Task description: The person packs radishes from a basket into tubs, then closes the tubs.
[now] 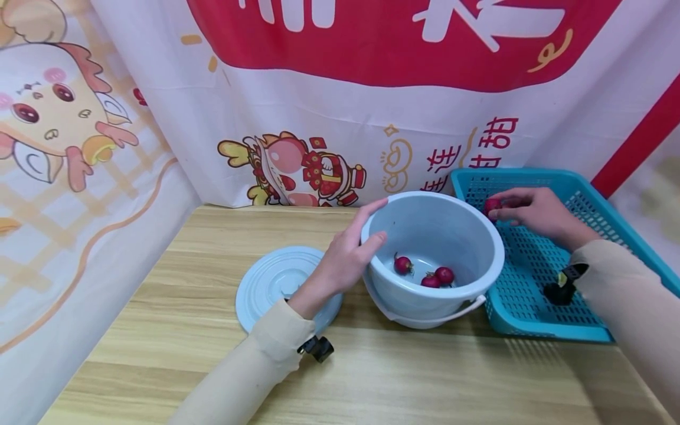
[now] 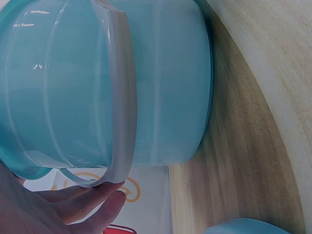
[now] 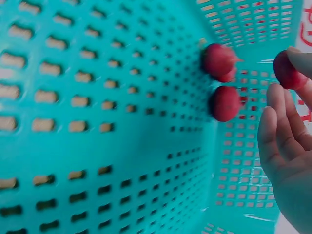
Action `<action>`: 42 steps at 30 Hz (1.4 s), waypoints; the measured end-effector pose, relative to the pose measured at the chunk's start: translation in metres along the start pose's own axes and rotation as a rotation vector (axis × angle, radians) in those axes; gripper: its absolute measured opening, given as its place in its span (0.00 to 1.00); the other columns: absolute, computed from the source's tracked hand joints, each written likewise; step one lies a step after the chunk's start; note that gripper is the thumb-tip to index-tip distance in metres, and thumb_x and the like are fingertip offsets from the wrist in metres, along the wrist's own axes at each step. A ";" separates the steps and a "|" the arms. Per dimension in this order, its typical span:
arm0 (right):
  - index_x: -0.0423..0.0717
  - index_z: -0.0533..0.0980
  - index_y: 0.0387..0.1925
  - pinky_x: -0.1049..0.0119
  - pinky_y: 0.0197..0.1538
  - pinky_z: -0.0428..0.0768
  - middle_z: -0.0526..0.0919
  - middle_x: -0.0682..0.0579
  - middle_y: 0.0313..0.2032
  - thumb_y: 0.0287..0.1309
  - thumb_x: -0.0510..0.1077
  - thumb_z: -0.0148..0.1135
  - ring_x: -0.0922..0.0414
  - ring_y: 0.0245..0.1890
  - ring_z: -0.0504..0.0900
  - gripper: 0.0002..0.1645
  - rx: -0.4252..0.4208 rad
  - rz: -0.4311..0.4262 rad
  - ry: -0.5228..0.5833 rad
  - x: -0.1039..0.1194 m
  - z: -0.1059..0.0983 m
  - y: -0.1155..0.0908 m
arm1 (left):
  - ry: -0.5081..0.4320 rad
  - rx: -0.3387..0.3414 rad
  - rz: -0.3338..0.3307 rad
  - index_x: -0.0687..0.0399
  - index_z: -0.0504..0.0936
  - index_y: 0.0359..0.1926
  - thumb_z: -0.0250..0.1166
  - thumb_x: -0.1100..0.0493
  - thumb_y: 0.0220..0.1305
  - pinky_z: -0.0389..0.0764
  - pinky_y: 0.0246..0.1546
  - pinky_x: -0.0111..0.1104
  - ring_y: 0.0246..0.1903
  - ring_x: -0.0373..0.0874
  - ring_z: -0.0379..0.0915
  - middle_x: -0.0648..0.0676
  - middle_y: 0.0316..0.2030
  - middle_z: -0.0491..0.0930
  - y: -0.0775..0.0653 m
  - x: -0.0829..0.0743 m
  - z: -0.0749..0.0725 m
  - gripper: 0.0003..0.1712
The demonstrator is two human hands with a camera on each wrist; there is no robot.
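Observation:
A light blue bucket stands on the wooden table, its inside tipped into view, with three small red radishes at the bottom. My left hand holds its left rim, thumb over the edge and the other fingers along the outside. In the left wrist view the pale handle hangs down the bucket's side near those fingers. Between the thumb and fingers of my right hand is another radish, held over the far left part of the teal basket. Several radishes lie inside the basket.
A round light blue lid lies on the table left of the bucket, partly under my left forearm. The basket stands right against the bucket's right side. A printed cloth hangs behind the table and along the left.

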State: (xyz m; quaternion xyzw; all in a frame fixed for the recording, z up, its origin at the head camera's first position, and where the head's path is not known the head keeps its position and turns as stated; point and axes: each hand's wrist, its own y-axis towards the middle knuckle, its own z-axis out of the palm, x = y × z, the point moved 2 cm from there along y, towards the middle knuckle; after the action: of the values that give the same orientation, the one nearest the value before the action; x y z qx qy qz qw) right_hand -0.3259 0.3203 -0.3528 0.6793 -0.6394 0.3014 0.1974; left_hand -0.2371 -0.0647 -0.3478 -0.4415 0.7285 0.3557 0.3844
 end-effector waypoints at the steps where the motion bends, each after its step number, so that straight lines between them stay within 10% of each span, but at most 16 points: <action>1: 0.49 0.71 0.76 0.51 0.54 0.88 0.76 0.36 0.69 0.69 0.66 0.65 0.40 0.62 0.77 0.43 -0.013 -0.002 0.015 0.002 -0.001 -0.002 | 0.003 -0.001 0.001 0.22 0.57 0.81 0.51 0.47 0.79 0.78 0.68 0.59 0.75 0.52 0.68 0.49 0.80 0.64 0.000 0.000 0.000 0.34; 17: 0.64 0.69 0.77 0.70 0.45 0.86 0.76 0.54 0.66 0.58 0.75 0.67 0.52 0.57 0.76 0.50 -0.173 -0.038 0.142 0.029 -0.008 -0.017 | -0.003 0.001 -0.003 0.21 0.57 0.81 0.51 0.47 0.79 0.78 0.68 0.59 0.75 0.53 0.68 0.49 0.80 0.64 0.000 0.000 0.001 0.34; 26: 0.61 0.70 0.77 0.72 0.46 0.88 0.83 0.69 0.55 0.68 0.61 0.68 0.61 0.46 0.86 0.39 -0.170 -0.141 0.293 0.051 -0.009 -0.029 | -0.007 0.000 -0.004 0.21 0.57 0.81 0.51 0.47 0.79 0.78 0.68 0.59 0.75 0.52 0.68 0.48 0.80 0.64 0.000 0.002 0.001 0.33; 42: 0.52 0.78 0.69 0.61 0.45 0.92 0.90 0.58 0.50 0.69 0.47 0.69 0.50 0.40 0.91 0.28 -0.049 -0.363 0.346 0.120 0.013 -0.052 | 0.004 0.003 -0.003 0.20 0.57 0.81 0.51 0.45 0.78 0.77 0.69 0.59 0.76 0.52 0.67 0.48 0.80 0.64 -0.001 0.001 -0.001 0.34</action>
State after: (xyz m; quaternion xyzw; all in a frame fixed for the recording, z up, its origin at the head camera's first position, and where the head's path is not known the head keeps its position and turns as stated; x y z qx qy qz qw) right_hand -0.2720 0.2273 -0.2772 0.7163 -0.4709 0.3571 0.3709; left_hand -0.2367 -0.0659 -0.3482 -0.4426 0.7291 0.3533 0.3842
